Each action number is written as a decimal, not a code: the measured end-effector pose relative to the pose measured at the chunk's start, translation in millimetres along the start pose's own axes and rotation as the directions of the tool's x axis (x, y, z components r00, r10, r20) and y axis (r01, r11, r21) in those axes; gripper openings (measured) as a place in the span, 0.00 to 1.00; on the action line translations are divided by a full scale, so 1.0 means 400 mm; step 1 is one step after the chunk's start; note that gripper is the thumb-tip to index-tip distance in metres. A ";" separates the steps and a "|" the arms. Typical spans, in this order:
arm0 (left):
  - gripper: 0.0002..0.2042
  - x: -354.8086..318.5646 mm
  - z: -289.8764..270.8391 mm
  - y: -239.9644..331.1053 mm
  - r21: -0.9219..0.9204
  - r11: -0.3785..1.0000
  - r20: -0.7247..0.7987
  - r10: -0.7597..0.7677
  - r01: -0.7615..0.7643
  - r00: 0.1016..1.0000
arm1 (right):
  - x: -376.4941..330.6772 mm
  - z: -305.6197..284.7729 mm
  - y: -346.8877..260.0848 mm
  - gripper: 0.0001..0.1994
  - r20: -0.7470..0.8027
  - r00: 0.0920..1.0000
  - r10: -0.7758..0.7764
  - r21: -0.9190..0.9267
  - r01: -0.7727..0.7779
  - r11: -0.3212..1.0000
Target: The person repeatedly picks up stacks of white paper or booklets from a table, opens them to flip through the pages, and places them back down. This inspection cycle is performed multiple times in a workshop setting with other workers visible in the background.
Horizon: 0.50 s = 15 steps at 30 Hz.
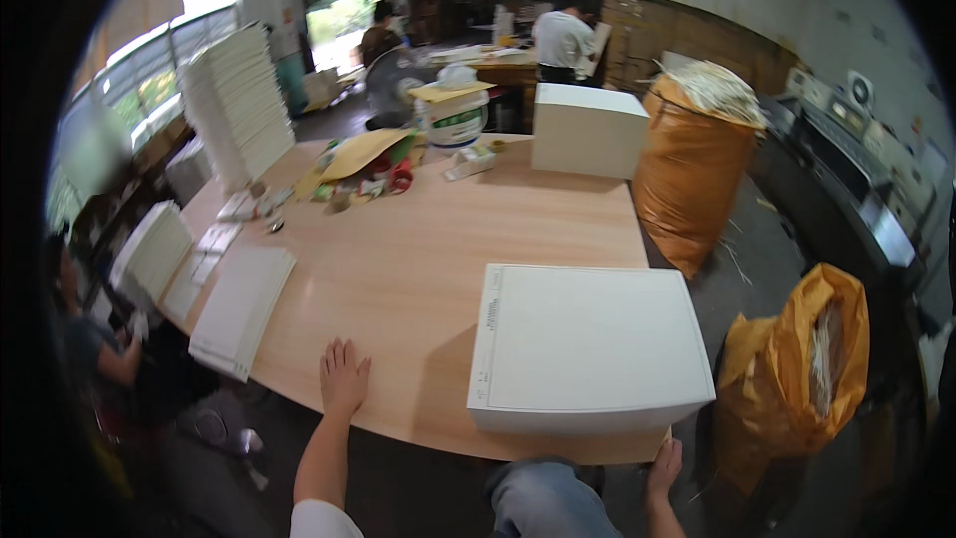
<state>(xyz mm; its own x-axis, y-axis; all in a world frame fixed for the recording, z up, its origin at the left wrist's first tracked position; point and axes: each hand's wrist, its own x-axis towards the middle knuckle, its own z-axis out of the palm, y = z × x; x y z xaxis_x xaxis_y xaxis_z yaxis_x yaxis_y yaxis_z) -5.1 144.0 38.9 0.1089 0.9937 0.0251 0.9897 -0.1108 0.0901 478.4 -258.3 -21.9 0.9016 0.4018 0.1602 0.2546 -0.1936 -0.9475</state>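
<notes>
My left hand (345, 379) lies flat on the light wood table (349, 249) near its front edge, fingers spread, holding nothing. At the table's front right corner, my right hand (665, 465) is closed around the edge, its fingers partly hidden. Between my hands, nearer the right one, sits a thick stack of large white printed sheets (597, 339), with thin lines and small print along its left margin. Left of my left hand, a lower stack of white sheets (242, 309) reaches the table's edge.
A tall white paper stack (237, 105), a bucket (453, 120), yellow scraps (363, 152) and another white stack (588, 134) stand toward the back. Orange sacks (692, 179) of paper strips flank the right side. One person (105, 349) sits at left; others work behind.
</notes>
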 end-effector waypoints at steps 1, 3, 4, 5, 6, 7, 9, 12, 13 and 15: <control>0.36 -0.006 0.003 0.000 0.015 1.000 0.023 0.012 -0.012 1.000 | 0.001 0.001 -0.002 0.20 -0.037 0.999 0.008 -0.072 -0.010 0.997; 0.36 -0.015 0.034 0.016 0.011 1.000 0.053 0.022 -0.022 0.998 | 0.014 -0.014 0.057 0.20 -0.017 0.995 -0.098 -0.204 0.093 0.975; 0.36 -0.020 0.042 0.011 0.014 1.000 0.059 0.022 -0.022 0.998 | 0.024 -0.035 0.087 0.20 0.006 0.988 -0.154 -0.274 0.149 0.950; 0.35 -0.024 0.038 0.019 -0.004 0.999 0.065 0.046 -0.046 0.997 | 0.029 -0.048 0.095 0.19 0.012 0.990 -0.142 -0.315 0.138 0.939; 0.35 -0.028 0.025 0.024 -0.008 0.999 0.065 0.039 -0.039 0.997 | 0.026 -0.046 0.096 0.19 0.028 0.992 -0.127 -0.345 0.128 0.930; 0.35 -0.036 0.020 0.022 -0.008 1.000 0.071 0.025 -0.025 0.997 | 0.022 -0.047 0.079 0.19 0.056 0.993 -0.106 -0.356 0.119 0.927; 0.35 -0.050 0.016 0.016 -0.018 1.000 0.072 -0.001 0.002 0.997 | 0.025 -0.053 0.044 0.19 0.120 0.990 -0.068 -0.377 0.109 0.920; 0.35 -0.056 0.012 0.037 -0.052 0.998 0.075 -0.023 0.027 0.997 | 0.040 -0.070 0.067 0.19 0.156 0.983 -0.099 -0.456 0.161 0.875; 0.35 -0.059 0.008 0.050 -0.061 0.997 0.079 -0.034 0.038 0.996 | 0.047 -0.074 0.062 0.18 0.162 0.983 -0.082 -0.444 0.147 0.884; 0.32 -0.065 0.031 0.051 -0.080 0.995 0.015 -0.055 0.056 0.998 | 0.041 -0.072 0.038 0.18 0.181 0.983 -0.045 -0.408 0.116 0.905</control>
<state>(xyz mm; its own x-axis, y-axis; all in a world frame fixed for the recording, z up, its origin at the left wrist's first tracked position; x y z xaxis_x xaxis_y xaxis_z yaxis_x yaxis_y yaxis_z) 13.3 116.0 27.7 0.0560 0.9984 0.0047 0.9837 -0.0560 0.1709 507.0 -280.4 -25.8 0.8113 0.5651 0.1498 0.4781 -0.4939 -0.7263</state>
